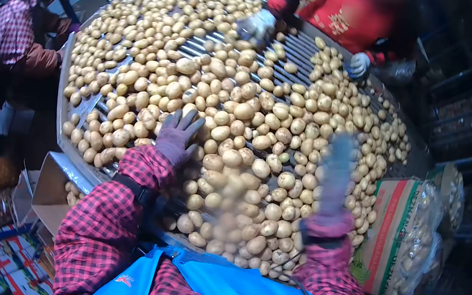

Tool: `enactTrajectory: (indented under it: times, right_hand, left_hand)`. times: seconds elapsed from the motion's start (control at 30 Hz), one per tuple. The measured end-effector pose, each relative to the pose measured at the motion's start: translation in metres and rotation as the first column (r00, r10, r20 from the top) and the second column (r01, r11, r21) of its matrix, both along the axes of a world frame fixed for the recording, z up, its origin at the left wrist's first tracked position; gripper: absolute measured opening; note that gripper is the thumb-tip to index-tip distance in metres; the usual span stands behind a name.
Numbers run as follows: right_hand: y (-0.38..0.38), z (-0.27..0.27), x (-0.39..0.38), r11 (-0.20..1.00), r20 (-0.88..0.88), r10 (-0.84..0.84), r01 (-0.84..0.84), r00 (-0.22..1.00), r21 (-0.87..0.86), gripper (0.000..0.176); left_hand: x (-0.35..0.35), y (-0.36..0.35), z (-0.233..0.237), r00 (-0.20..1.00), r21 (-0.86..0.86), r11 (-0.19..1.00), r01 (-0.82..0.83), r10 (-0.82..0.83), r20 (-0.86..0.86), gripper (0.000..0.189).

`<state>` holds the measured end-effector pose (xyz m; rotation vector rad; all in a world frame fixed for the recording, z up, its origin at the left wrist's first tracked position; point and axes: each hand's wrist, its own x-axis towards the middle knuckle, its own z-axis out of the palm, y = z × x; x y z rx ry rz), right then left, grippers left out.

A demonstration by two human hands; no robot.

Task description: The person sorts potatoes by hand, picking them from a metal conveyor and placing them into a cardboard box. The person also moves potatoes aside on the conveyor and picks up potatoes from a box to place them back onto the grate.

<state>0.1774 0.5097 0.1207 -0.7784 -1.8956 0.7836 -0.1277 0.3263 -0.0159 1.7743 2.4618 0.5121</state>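
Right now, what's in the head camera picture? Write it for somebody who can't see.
Potatoes lie heaped across a big slatted table. The wearer's gloved left hand rests among them, fingers spread; the right hand is blurred. Other people stand around, and a filled sack is beside it.

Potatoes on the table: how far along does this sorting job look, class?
Apparently done: the sack beside the table bulges with potatoes, and the cardboard box holds some. In hand: the left hand is at the pile, fingers spread; the right hand, blurred, is over it. Remaining: potatoes cover most of the table, so the job looks far from finished.
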Motion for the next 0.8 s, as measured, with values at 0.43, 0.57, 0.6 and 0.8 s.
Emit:
enactTrajectory:
  times: [0.43,0.57,0.6,0.8]
  right_hand:
    - [0.092,-0.035,0.053,0.963,0.439,-0.261,0.199,0.86,0.183,0.064]
    - [0.154,-0.053,0.044,0.93,0.536,-0.356,0.344,0.765,0.127,0.068]
    - [0.185,-0.078,0.036,0.928,0.641,-0.318,0.366,0.698,0.062,0.076]
    - [0.134,-0.118,-0.079,0.88,0.891,-0.389,0.381,0.234,0.284,0.103]
  left_hand:
    - [-0.181,0.068,-0.043,0.928,-0.192,0.912,-0.363,0.336,-0.16,0.076]
    - [-0.154,0.057,-0.025,0.931,-0.207,0.909,-0.362,0.34,-0.134,0.076]
    - [-0.145,0.052,-0.019,0.936,-0.201,0.914,-0.353,0.344,-0.079,0.076]
    - [-0.032,0.011,-0.014,0.991,-0.043,0.996,-0.075,0.079,0.108,0.079]
